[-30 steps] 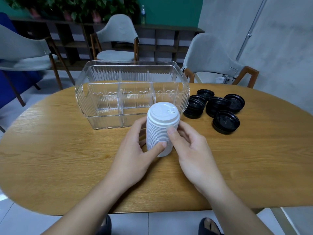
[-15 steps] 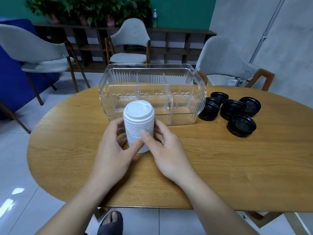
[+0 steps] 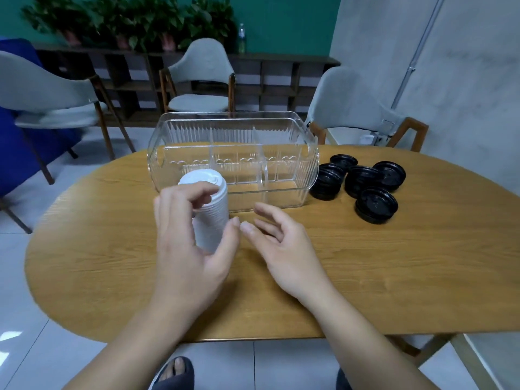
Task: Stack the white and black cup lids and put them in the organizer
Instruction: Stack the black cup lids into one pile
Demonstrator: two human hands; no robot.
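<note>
Clear ribbed plastic forms the organizer [image 3: 233, 161] at the centre of the frame, its inner dividers marking off compartments that hold nothing. To its right, five low piles of black lids [image 3: 363, 184] sit on the table [image 3: 394, 263], apart from one another and just beside the organizer's right end. The table is an oval of warm wood grain; behind it stand grey chairs [image 3: 202, 77], a dark shelf with potted plants [image 3: 126, 23] along a green wall, and a pale tiled floor below. The stack of white lids [image 3: 209, 209], tall and finely ridged with a sip-hole lid on top, stands tilted just in front of the organizer's left half. The left hand [image 3: 191, 243] curls round it, fingers over the upper part and thumb at the right side. The right hand [image 3: 284, 243] is beside it, fingers relaxed, holding nothing.
</note>
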